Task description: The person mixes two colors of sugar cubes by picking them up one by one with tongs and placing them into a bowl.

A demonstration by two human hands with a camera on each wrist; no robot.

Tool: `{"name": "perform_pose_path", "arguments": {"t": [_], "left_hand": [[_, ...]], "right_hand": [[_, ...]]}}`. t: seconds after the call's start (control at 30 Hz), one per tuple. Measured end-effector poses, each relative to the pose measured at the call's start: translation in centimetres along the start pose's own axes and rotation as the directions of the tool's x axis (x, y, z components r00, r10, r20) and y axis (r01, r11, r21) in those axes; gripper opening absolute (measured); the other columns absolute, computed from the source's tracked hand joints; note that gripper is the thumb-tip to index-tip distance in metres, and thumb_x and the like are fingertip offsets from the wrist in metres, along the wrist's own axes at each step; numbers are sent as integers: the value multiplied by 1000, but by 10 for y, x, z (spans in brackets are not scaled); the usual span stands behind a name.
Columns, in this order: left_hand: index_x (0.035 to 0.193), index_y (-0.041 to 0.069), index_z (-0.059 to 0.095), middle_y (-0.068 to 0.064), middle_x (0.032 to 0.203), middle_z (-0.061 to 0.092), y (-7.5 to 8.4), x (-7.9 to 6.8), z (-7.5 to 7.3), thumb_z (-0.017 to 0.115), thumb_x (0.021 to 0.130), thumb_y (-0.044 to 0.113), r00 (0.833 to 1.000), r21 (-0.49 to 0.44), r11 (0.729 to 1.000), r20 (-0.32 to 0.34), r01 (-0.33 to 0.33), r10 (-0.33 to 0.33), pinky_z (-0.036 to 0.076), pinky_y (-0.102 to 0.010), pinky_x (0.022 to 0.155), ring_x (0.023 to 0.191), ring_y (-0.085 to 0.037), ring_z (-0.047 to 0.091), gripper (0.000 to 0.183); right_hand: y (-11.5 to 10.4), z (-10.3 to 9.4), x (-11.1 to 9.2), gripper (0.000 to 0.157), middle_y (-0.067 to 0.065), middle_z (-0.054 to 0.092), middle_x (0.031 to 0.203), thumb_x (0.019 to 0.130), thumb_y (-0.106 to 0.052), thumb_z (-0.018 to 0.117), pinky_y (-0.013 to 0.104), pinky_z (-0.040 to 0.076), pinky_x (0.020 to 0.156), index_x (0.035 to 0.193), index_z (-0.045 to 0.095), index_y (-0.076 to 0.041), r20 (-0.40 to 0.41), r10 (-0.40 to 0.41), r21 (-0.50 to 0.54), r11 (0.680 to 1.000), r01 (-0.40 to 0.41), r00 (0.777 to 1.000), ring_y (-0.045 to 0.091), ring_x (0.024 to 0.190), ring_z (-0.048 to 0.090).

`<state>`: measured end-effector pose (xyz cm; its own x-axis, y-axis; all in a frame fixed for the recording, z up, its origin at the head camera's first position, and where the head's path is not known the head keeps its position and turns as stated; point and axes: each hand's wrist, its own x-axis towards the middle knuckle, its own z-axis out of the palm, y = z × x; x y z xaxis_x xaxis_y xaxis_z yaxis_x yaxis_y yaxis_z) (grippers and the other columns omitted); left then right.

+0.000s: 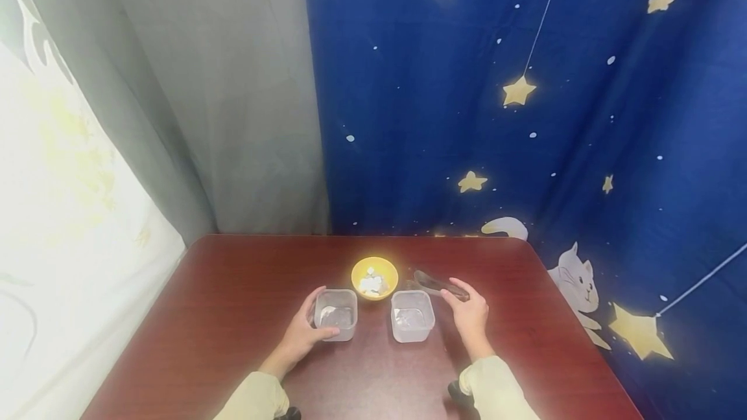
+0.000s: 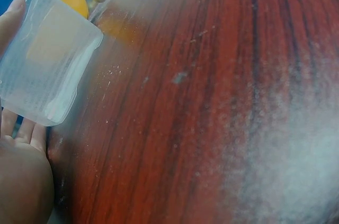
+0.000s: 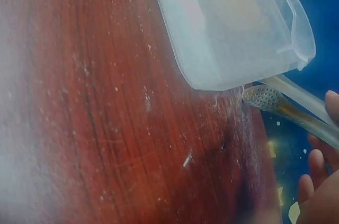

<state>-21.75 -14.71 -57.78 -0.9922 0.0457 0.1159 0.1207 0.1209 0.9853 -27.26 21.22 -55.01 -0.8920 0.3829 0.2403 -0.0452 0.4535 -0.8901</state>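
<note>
My left hand (image 1: pixel 300 332) holds a clear plastic container (image 1: pixel 336 316), thumb along its near side and fingers round its left side. In the left wrist view that container (image 2: pixel 47 54) sits between thumb and fingers. My right hand (image 1: pixel 471 313) grips a pair of tongs (image 1: pixel 428 282), whose tips point left towards the bowl. In the right wrist view the tongs (image 3: pixel 262 98) show a perforated tip beside a second clear container (image 3: pixel 222 33), which no hand touches. A yellow bowl (image 1: pixel 375 277) behind the two containers has several white pieces (image 1: pixel 372 284) in it.
Everything stands on a dark red wooden table (image 1: pixel 245 284). Behind it hang a grey curtain (image 1: pixel 233 96) and a blue star-patterned curtain (image 1: pixel 408 115). A white curtain (image 1: pixel 70 212) hangs on the left.
</note>
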Motion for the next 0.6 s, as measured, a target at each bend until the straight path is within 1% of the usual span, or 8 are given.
{"name": "perform_pose_path", "arguments": {"t": [0.03, 0.17, 0.2, 0.23, 0.27, 0.4, 0.47, 0.6], "left_hand": [[149, 10, 35, -20, 140, 47, 4, 0, 0, 87, 66, 3, 1000, -18, 1000, 3, 12, -12, 35, -51, 104, 127, -37, 43, 98], [149, 10, 34, -20, 141, 46, 6, -1, 0, 87, 67, 2, 1000, -14, 1000, 5, 24, -24, 33, -51, 105, 128, -37, 43, 98], [148, 11, 35, -19, 141, 47, 6, -1, 0, 87, 67, 3, 1000, -7, 1000, 4, 21, -21, 33, -51, 105, 128, -36, 43, 98], [148, 12, 36, -18, 141, 47, 2, 0, 0, 88, 67, 5, 1000, 3, 1000, 1, 13, -13, 35, -49, 104, 127, -35, 43, 97], [148, 14, 36, -16, 141, 47, -1, 1, 0, 88, 67, 6, 1000, 11, 1000, -1, 11, -11, 35, -48, 104, 127, -33, 44, 97], [148, 13, 36, -17, 141, 47, -3, 2, -1, 88, 67, 6, 1000, 9, 1000, -1, -2, 2, 37, -47, 102, 126, -34, 45, 97], [149, 12, 35, -18, 141, 47, -2, 1, 0, 88, 67, 6, 1000, -1, 1000, 0, -4, 4, 37, -48, 102, 126, -35, 45, 97], [148, 11, 35, -19, 140, 48, -2, 1, 1, 87, 67, 3, 1000, -24, 1000, 1, -7, 7, 36, -51, 103, 125, -36, 45, 97]], "right_hand": [[0, -1, 1, 36, 10, 73, 101, 75, -20, 85, 42, 44, 84, 109, 75, -16, 10, -2, -10, 1000, 2, 1000, 30, 94, 65], [2, -4, 4, 38, 13, 70, 109, 74, -21, 85, 48, 42, 93, 110, 74, -15, 50, -16, -49, 999, 19, 999, 34, 108, 60], [2, -5, 5, 38, 13, 70, 111, 74, -21, 85, 49, 41, 94, 111, 74, -15, 60, -21, -66, 997, 25, 998, 35, 111, 59], [3, -6, 5, 39, 13, 69, 112, 74, -22, 85, 50, 41, 95, 110, 74, -14, 68, -26, -83, 996, 32, 997, 36, 112, 58], [4, -6, 6, 39, 14, 69, 112, 73, -21, 85, 51, 40, 95, 111, 74, -15, 76, -32, -100, 994, 39, 997, 36, 112, 58], [8, -6, 7, 41, 14, 70, 109, 71, -21, 86, 51, 40, 92, 110, 74, -15, 111, -45, -155, 986, 62, 993, 37, 108, 57], [10, -6, 6, 42, 12, 71, 105, 71, -20, 86, 51, 40, 91, 111, 74, -15, 134, -47, -163, 984, 69, 990, 36, 104, 58], [14, -4, 6, 43, 9, 73, 100, 72, -17, 85, 51, 39, 91, 113, 73, -13, 187, -54, -172, 981, 87, 981, 35, 104, 58]]}}
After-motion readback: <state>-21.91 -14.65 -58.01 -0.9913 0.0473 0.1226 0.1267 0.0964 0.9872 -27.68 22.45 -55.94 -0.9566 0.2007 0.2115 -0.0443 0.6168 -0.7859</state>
